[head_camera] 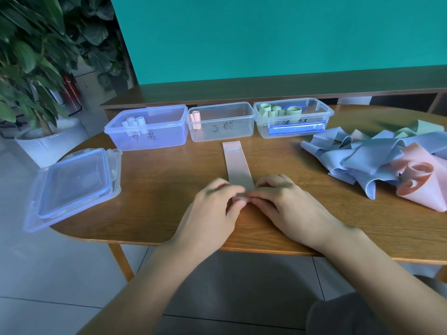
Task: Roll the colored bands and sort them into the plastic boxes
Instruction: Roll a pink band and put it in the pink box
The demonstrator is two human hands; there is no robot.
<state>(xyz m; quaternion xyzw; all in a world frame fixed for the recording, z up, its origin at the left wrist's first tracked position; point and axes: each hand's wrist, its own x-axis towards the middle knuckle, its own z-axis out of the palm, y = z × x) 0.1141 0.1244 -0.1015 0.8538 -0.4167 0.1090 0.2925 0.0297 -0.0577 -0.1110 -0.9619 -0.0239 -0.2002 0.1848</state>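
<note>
Pink band point(238, 165) was laid flat on the desk point(169, 180), near end pinched by both hands.
Left hand point(212, 204) and right hand point(285, 204) fingers were curled onto that end; band judged light, soft, springy, best held at both edges.

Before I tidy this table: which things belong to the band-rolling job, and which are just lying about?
Job: pink band, its near end pinched by left hand and right hand; three plastic boxes: blue-tinted, clear middle, right; pile of loose bands.

Lying about: stacked lids; potted plant.
</note>
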